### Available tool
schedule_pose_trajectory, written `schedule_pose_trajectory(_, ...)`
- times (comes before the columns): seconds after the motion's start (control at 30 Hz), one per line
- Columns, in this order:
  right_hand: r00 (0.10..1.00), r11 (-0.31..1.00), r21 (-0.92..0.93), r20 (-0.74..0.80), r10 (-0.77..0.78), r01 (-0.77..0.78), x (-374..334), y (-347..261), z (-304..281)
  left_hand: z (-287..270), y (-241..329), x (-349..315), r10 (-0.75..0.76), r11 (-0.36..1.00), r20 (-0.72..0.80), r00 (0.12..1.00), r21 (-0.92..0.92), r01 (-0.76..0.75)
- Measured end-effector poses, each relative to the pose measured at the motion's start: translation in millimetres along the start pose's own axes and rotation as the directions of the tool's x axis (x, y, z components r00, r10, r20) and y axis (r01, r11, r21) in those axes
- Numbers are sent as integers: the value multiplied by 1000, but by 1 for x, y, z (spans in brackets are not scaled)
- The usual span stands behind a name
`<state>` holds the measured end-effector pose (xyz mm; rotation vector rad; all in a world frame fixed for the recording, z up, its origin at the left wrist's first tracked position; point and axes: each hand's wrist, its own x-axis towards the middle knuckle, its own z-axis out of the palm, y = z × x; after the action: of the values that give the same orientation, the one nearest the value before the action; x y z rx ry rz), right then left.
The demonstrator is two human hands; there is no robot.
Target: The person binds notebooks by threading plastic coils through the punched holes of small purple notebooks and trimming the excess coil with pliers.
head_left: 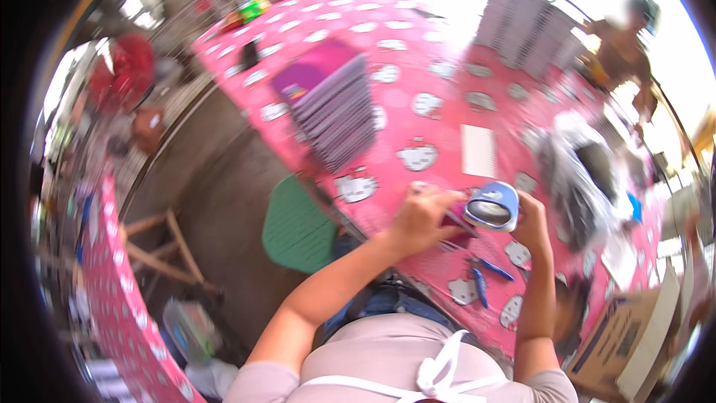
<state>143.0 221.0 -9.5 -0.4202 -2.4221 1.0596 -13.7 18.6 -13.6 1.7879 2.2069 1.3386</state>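
My left hand (422, 218) is closed by the table's near edge, its fingers pinched at a small purple notebook (460, 233) that is mostly hidden. Beside it, my right hand (531, 222) grips a rounded blue thing (492, 206) with a pale rim and a silvery oval face; its exact kind is unclear. Just below the hands lie blue-handled pliers (483, 280) with their handles spread. Beyond the blue thing a white spiral-bound pad (478, 151) lies flat. Left of it stands a slanting stack of spiral notebooks (337, 113) with purple covers.
A taller notebook stack (526, 26) stands far right, near another person (623, 48). Clear plastic wrapping (585, 179) around dark contents and a cardboard box (623, 339) are on the right. A green stool (298, 225) touches the pink table's (395, 145) left edge.
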Motion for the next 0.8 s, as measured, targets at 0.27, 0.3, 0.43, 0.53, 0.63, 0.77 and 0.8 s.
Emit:
schedule_pose_trajectory(0.27, 990, 976, 181, 88, 107, -122, -4, 9, -18, 15, -9, 5, -70, 964, -65, 995, -261, 51)
schedule_pose_trajectory(0.3, 989, 946, 303, 124, 79, -114, -4, 5, -14, 14, -10, 0, -182, 926, -51, 982, -346, 153)
schedule_pose_trajectory(0.43, 978, 974, 183, 184, 97, -131, 8, 4, -5, 11, -25, -16, -373, 629, 72, 925, -714, 309)
schedule_pose_trajectory(0.53, 979, 958, 275, 202, 28, -84, 15, -9, 6, 3, -33, -20, -408, 535, 93, 908, -782, 320)
schedule_pose_trajectory(0.63, 986, 975, -200, 108, 125, -101, 28, -9, 12, 2, -40, -18, -441, 460, 131, 888, -817, 349)
schedule_pose_trajectory(0.77, 970, 992, 100, 238, 51, -77, 28, -18, 9, -1, -42, -14, -407, 495, 132, 904, -800, 339)
schedule_pose_trajectory(0.8, 979, 980, -169, 154, 132, -106, 31, -13, 11, -1, -44, -16, -404, 482, 144, 903, -806, 344)
